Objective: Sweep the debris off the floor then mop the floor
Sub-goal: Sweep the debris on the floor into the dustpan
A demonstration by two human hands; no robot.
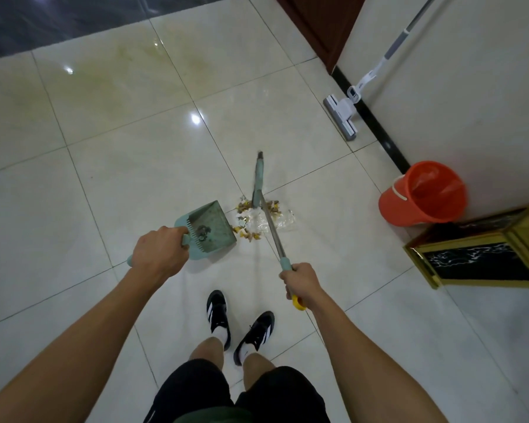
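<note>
Your left hand (pixel 158 253) grips the dustpan (pixel 209 230) | your right hand (pixel 301 283) grips the broom (pixel 261 190) | debris (pixel 258 219): yellow-white scraps beside the pan's lip | mop (pixel 353 100) handle cut off at the top

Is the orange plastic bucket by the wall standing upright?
No, the orange plastic bucket lies tipped on its side on the tiled floor, its open mouth facing the camera.

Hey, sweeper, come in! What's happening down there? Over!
Left hand grips dustpan; right hand grips broom. Debris pile at pan's mouth, mostly not in yet. Mop waits by wall. Nothing blocking.
</note>
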